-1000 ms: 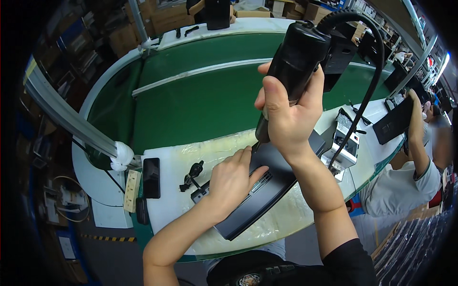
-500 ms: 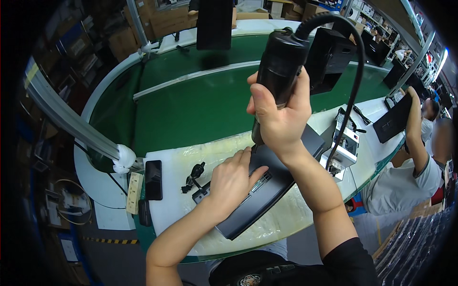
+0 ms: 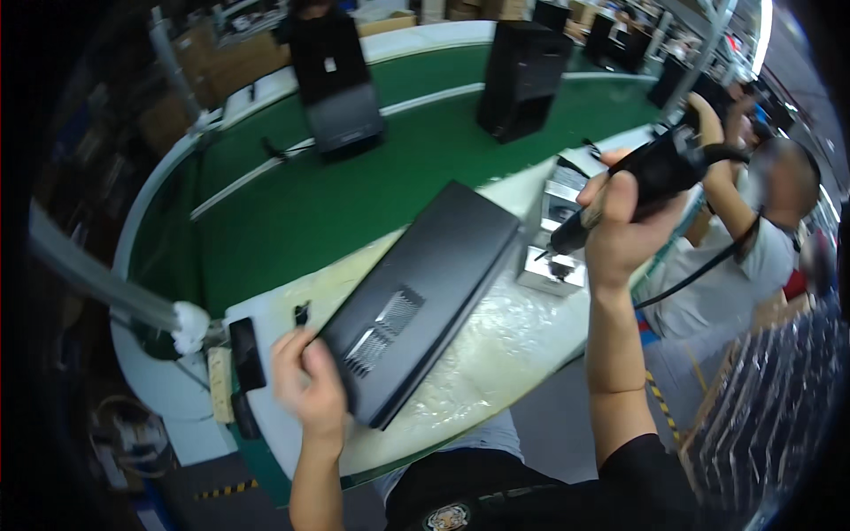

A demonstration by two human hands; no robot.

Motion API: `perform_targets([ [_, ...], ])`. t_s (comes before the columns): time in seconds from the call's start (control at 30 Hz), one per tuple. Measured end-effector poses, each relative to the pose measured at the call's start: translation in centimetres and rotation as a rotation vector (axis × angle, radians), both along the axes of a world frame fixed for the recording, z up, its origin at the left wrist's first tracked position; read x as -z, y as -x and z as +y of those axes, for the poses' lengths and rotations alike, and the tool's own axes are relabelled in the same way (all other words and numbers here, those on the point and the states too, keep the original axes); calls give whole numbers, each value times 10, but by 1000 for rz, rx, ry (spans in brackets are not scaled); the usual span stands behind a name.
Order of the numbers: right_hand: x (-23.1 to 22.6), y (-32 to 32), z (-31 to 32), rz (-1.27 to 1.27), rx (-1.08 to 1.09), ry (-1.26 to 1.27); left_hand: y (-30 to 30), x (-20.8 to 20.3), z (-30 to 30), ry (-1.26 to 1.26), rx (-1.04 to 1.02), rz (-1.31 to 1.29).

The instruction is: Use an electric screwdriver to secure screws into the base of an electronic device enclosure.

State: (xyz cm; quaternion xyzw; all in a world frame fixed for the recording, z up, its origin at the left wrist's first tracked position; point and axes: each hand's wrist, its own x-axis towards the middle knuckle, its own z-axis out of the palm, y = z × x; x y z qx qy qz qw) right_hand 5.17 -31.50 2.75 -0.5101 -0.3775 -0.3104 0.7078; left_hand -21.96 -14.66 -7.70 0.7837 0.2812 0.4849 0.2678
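A black slim computer case (image 3: 425, 288) with a vent grille lies tilted on the worktable, its far corner reaching over the green belt. My left hand (image 3: 310, 385) is beside the case's near left end, blurred, with its fingers loosely bent and the thumb apart; nothing shows in it. In my right hand (image 3: 624, 230) is a black corded electric screwdriver (image 3: 660, 173), its fingers wrapped around the body. The screwdriver's tip points down at a small silver box-shaped device (image 3: 551, 270) right of the case; whether they touch I cannot tell.
Two black computer cases, one at the left (image 3: 345, 97) and one farther right (image 3: 522, 80), stand on the green conveyor belt (image 3: 266, 239). A phone (image 3: 247, 352) and a power strip (image 3: 220, 385) lie at the left. A co-worker (image 3: 708, 265) sits at the right.
My right hand has moved the screwdriver off the case, rightward to the silver device. My left hand has come off the case's top to its left end. The view has shifted, and the case appears turned.
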Motion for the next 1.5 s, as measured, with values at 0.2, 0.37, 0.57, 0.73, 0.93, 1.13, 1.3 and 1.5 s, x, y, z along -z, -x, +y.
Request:
perform_targets([
  [0.2,94,-59,-50,94,254,79,24,65,-23,497,-25,-275],
  [0.37,122,-71,-60,115,288,138,12,58,-12,813,177,-475],
  [0.57,88,-19,-51,337,31,275,12,80,-1,586,125,-529],
  [0.73,-1,69,17,163,-305,-22,11,77,-4,640,189,-624],
  [0.93,-23,135,110,46,-608,-1,12,78,-3,651,219,-665],
  [1.13,-23,166,146,11,-695,223,13,76,-3,694,238,-688],
  [1.3,-24,171,155,2,-727,283,12,81,-2,700,241,-673],
  [1.5,-4,176,165,-52,-848,270,13,80,-1,662,209,-646],
])
